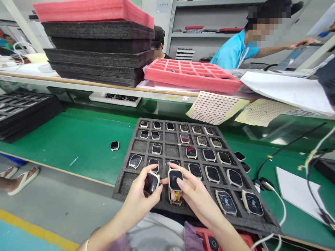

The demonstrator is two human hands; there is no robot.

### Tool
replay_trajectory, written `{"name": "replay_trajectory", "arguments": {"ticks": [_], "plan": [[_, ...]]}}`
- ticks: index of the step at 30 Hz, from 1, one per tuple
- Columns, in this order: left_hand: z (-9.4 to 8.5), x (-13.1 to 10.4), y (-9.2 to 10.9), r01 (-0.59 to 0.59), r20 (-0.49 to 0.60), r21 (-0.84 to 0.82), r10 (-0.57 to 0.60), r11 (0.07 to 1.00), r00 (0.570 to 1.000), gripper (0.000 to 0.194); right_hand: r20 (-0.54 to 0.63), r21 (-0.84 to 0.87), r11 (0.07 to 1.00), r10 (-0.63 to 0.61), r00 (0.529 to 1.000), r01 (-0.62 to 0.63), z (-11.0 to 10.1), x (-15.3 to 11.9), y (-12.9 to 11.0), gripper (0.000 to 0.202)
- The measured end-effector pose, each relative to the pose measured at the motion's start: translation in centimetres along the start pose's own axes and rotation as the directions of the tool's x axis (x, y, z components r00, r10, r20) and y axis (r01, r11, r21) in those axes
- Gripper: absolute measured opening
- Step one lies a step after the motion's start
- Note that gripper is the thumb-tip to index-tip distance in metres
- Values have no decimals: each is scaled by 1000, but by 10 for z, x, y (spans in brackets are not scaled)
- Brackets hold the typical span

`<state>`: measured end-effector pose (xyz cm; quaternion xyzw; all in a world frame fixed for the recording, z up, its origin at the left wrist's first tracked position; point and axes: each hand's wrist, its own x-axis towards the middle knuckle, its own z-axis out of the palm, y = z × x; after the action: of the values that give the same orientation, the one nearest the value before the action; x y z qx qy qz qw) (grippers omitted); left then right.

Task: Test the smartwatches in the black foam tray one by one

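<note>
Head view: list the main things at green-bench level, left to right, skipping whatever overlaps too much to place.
Black tray stack → loose watch → first held watch in the left grip → second held watch in the right grip → white paper.

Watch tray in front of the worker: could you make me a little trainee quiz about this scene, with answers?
1. Multiple choice: where does the lone watch case on the green work surface lie?
a) behind the dark foam tray
b) left of the dark foam tray
c) right of the dark foam tray

2. True or false: the left hand and the right hand each hold a watch case.

3. Fill in: the top slab of the tall foam stack is ____ in colour.

Key: 1 b; 2 true; 3 pink.
</note>
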<state>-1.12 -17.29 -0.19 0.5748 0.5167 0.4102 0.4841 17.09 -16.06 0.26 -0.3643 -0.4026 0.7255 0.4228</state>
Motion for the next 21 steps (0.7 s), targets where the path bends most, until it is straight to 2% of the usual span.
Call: {"name": "replay_trajectory", "arguments": {"ticks": [3,5,10,14,17,21], "plan": [[-1,-1,-2,-6,-7,-14,6,1000,1000,48,81,109,994,11,997,-20,0,-1,-1,46],[-1,-1,-1,-8,-9,-34,8,999,1000,48,94,114,993,-3,996,-8,-1,-1,1,46],[-1,-5,4,21,7,-38,-20,999,1000,47,73,23,998,-55,996,53,-5,-2,3,39],[0,-8,4,20,15,-28,-20,999,1000,48,14,7,989,-149,989,148,-6,-3,2,33],[3,-8,1,30,12,-36,-29,999,999,49,38,58,982,-183,982,180,-7,-5,5,34],[9,-5,-4,44,-4,-52,-45,998,999,48,45,166,975,-159,986,150,-9,-8,13,36]]}}
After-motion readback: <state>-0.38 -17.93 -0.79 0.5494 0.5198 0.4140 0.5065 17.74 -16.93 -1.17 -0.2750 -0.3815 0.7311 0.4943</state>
